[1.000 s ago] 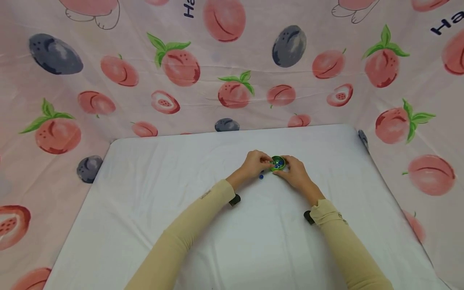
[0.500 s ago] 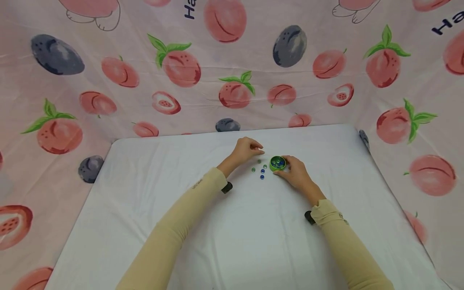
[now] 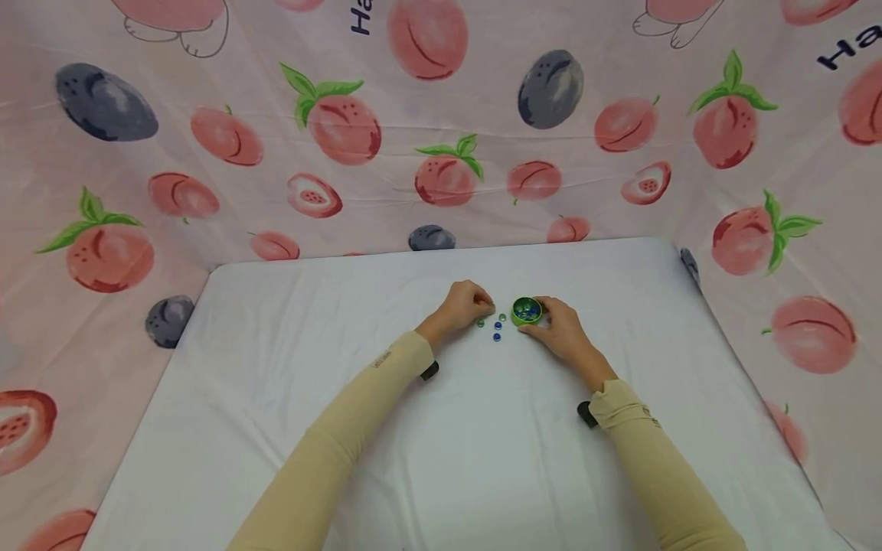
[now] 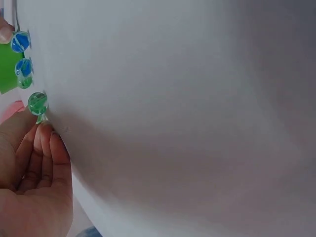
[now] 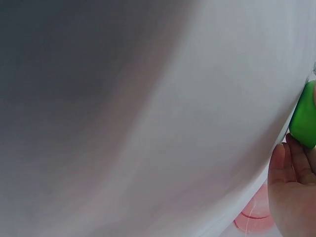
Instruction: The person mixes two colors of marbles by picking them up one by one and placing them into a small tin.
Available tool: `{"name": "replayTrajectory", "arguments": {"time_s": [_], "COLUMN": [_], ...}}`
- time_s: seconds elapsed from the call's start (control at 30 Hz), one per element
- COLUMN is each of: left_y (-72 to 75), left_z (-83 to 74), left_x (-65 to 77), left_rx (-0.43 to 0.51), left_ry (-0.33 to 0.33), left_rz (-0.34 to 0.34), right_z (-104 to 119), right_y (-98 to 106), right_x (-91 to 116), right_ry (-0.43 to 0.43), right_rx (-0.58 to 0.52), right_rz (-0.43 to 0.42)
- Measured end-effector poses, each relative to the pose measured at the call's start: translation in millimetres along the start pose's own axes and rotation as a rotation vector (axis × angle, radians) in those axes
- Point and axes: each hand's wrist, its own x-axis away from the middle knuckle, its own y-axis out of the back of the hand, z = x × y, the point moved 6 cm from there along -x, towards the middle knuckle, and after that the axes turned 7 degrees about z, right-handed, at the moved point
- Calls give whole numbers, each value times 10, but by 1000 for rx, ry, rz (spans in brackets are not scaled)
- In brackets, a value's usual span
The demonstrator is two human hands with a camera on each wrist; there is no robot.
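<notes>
My left hand (image 3: 465, 306) is low over the white table, its fingertips pinching a green glass marble (image 4: 40, 118), mostly covered by the fingers. Just beside those fingertips lies another green marble (image 4: 38, 103). Two blue marbles (image 3: 496, 337) and one more green marble (image 3: 502, 317) lie between this hand and a small round green cup (image 3: 518, 320). Blue and green marbles (image 3: 527, 312) fill the bottom of the cup. My right hand (image 3: 561, 330) holds the cup from its right side, thumb at the front and fingers behind; the right wrist view catches only part of its green wall (image 5: 303, 118).
A white cloth (image 3: 468, 459) with soft creases covers the table. Behind it and along both sides hangs a pink curtain (image 3: 482, 222) printed with fruit. The table's far edge is a short way beyond the hands.
My left hand moved from the cup's rim to the left and away, then came down toward the loose marbles and took hold of a green one. The right hand and cup stayed nearly still.
</notes>
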Motion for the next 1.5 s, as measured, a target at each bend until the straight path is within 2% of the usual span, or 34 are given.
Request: {"name": "replayTrajectory", "arguments": {"time_s": [0.1,0.23,0.37,0.47,0.57,0.77,0.97,1.13,1.3,1.5], "left_y": [44,179,294,309,248,13,-164,-206,-114,208], "left_z": [-17,-106,-230,-315,-397,-514,-504,-481,-510,-582], "left_x": [13,24,1,-24,-51,-76,-50,-16,-5,31], "left_rx": [0,25,15,-12,-19,-24,8,28,13,-3], "left_ry": [9,21,-7,-31,-52,-94,-96,-101,-95,-134], "left_rz": [-15,-56,-90,-100,-86,-22,19,22,1,-91], "right_z": [-8,-9,-12,-9,1,3,-1,7,9,1], "right_y": [-14,-19,-19,-17,-10,2,15,14,-2,-21], "right_x": [-5,-6,-6,-4,-2,-8,4,13,21,24], "right_ry": [-13,-27,-39,-42,-33,9,27,26,15,-14], "right_rx": [3,5,2,-2,-2,6,0,5,-1,3], "right_rz": [6,13,17,19,16,-6,-17,-22,-21,-6]}}
